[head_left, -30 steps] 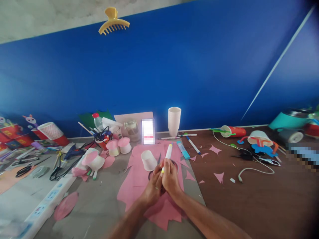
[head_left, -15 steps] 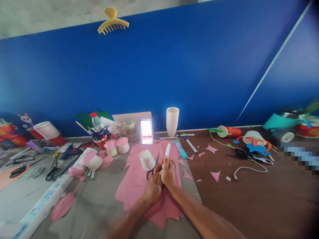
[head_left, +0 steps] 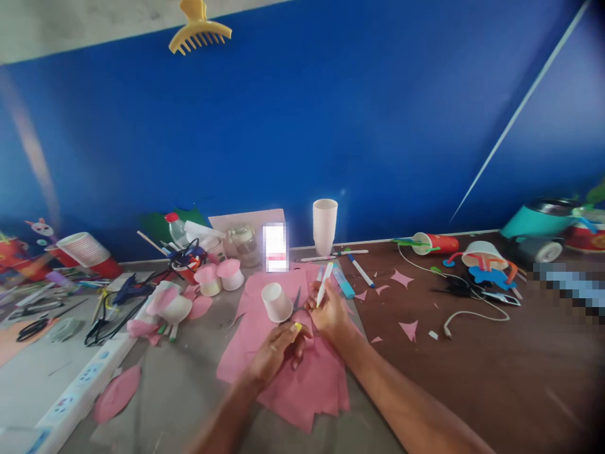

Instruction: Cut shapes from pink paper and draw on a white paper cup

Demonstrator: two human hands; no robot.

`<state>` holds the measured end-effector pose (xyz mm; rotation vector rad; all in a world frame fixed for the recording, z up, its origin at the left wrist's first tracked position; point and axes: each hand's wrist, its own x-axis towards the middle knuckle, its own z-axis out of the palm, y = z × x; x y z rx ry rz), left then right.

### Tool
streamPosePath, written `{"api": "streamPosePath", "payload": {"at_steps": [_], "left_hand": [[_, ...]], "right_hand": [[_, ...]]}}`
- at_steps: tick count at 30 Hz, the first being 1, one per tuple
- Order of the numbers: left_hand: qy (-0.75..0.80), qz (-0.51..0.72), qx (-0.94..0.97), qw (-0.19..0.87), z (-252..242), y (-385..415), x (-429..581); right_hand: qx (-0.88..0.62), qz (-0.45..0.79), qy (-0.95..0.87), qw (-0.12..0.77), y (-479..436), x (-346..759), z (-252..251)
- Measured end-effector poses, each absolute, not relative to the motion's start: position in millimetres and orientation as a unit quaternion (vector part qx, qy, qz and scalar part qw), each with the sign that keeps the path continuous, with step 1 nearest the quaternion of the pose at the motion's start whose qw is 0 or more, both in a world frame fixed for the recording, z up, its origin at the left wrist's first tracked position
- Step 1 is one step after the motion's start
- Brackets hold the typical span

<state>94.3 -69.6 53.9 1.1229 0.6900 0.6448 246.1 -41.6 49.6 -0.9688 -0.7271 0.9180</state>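
Your right hand point(head_left: 333, 315) is closed round a white marker point(head_left: 324, 284), gripped at the lower barrel w/ the far end tilted up toward the back edge of the table point(head_left: 496, 378). Your left hand point(head_left: 275, 350) pinches a yellow cap point(head_left: 297, 326) btwn fingertips, other fingers curled, just above the pink sheet point(head_left: 302, 384). Both hands sit abt mid-table; marker & cap are near each other but apart. The sheet runs from mid-table toward the near edge.

Just left of the marker a white paper cup point(head_left: 276, 301) stands upside down on the sheet. Scissors point(head_left: 296, 299) lie btwn the cup and your right hand, close to your fingers. A blue pen point(head_left: 343, 282) lies just right of that hand.

What could go wrong, imo:
- Cap looks off, so the tip is prob. bare (too small to see). Drop your wrist and it may streak the sheet or your left fingers.
- The cap is small & held only by fingertips. Loosen the pinch and it may fall among the pink scraps point(head_left: 409, 330), where it's hard to spot.
- The cup is light & right next to your knuckles, so a sideways nudge would tip or roll it.
- The scissors are under your reach. A blind move left could catch the blades.
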Motion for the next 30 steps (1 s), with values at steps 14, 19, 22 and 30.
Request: {"api": "streamPosePath", "payload": {"at_steps": [14, 19, 22, 30], "left_hand": [[0.481, 0.562, 0.489, 0.462, 43.5, -2.2, 44.5], [0.503, 0.487, 0.568, 0.433, 31.7, -2.3, 45.4], [0.509, 0.449, 0.614, 0.403, 27.9, -3.3, 47.4], [0.508, 0.453, 0.633, 0.369, 23.2, -5.1, 51.4]], "right_hand": [[-0.399, 0.438, -0.316, 0.741, -47.5, 253.3, 42.4], [-0.489, 0.216, -0.568, 0.625, -47.6, 253.3, 23.7], [-0.502, 0.137, -0.648, 0.556, -47.4, 250.3, 13.6], [-0.482, 0.058, -0.734, 0.475, -52.8, 244.1, 12.7]]}}
